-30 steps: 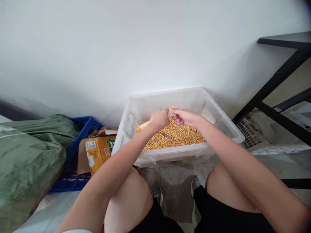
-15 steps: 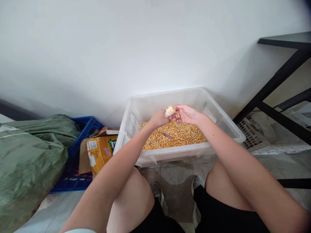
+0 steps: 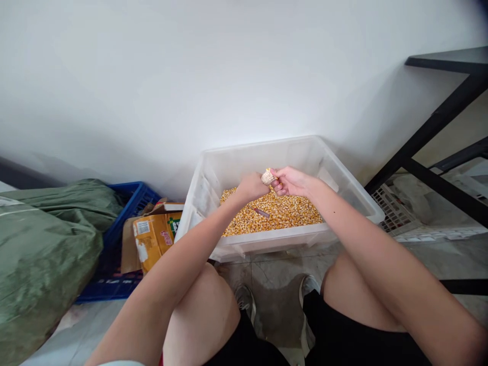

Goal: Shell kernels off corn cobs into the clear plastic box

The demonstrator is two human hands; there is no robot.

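Note:
A partly stripped corn cob (image 3: 268, 177) is held above the tub, pale where bare, with some yellow kernels at its upper end. My left hand (image 3: 253, 186) is wrapped round the cob's near end. My right hand (image 3: 288, 180) closes on its right side, thumb and fingers against the kernels. Below both hands, loose corn kernels (image 3: 282, 216) cover the bottom of a translucent plastic tub (image 3: 274, 241). A thin brownish-purple piece (image 3: 262, 212) lies on the kernels; I cannot tell what it is.
To the left stand a torn cardboard box (image 3: 154, 238), a blue plastic crate (image 3: 110, 290) and a large green sack (image 3: 49, 254). A black metal frame (image 3: 430, 124) rises at the right, with a white basket (image 3: 394, 211) beneath. The white wall (image 3: 229, 76) is behind the tub.
My right hand's fingers, spread with loose kernels in them before, have closed in on the cob. The cob has turned slightly and shifted a little to the right.

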